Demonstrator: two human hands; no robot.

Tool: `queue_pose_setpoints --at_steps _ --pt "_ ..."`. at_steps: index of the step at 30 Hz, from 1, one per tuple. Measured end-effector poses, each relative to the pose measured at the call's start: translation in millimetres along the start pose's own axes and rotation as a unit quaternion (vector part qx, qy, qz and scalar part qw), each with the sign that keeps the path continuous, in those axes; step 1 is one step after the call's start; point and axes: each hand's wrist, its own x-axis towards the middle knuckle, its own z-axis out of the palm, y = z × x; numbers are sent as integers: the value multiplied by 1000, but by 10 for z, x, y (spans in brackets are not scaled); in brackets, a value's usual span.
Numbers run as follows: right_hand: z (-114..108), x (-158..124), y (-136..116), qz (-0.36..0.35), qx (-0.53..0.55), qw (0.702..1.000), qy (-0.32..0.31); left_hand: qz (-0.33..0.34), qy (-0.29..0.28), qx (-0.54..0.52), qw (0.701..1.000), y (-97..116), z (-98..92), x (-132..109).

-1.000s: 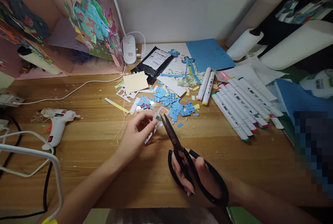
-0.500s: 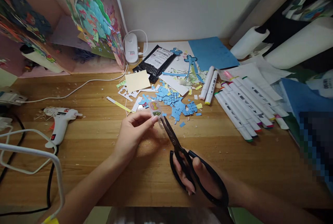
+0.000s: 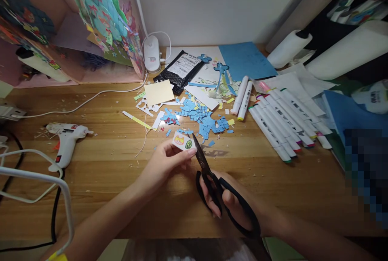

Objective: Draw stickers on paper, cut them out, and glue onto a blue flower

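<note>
Between the thumb and fingers of my left hand (image 3: 168,160) is a small white piece of paper (image 3: 184,141). It bears a yellow-orange drawing and a green one. My right hand (image 3: 232,200) grips black scissors (image 3: 203,166) by their loops, with the thumb through one and fingers through the other. The blades stand slightly apart and point away from me, right beside the paper's right edge. Whether a blade touches the paper I cannot tell. Beyond the blades lie many blue paper scraps (image 3: 194,109) on the wooden table (image 3: 163,208).
White markers (image 3: 275,129) lie in a row at right, with two more markers (image 3: 242,98) beside them. A glue gun (image 3: 67,142) and white cables occupy the left. Behind are a black package (image 3: 180,71), a blue sheet (image 3: 247,61) and a decorated pink box (image 3: 112,76).
The paper piece has turned flatter toward me and shifted slightly right and down with my left hand. The scissors have moved a little left, and their blades are further apart at the tips.
</note>
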Motion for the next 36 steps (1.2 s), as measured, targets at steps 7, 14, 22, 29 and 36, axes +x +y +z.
queue_pose_setpoints --at_steps 7,14,22,29,36 --pt "-13 -6 13 17 33 999 -16 30 -3 24 999 9 -44 -11" --pt "-26 -3 34 15 40 999 -11 33 -24 39 998 28 -97 -1" --pt "-45 1 41 31 41 999 -9 36 -27 51 998 38 -113 -7" --pt "-45 19 -1 22 35 999 4 46 -37 42 997 35 -129 -17" --pt "-5 6 58 31 72 996 35 83 -35 54 994 90 -149 6"
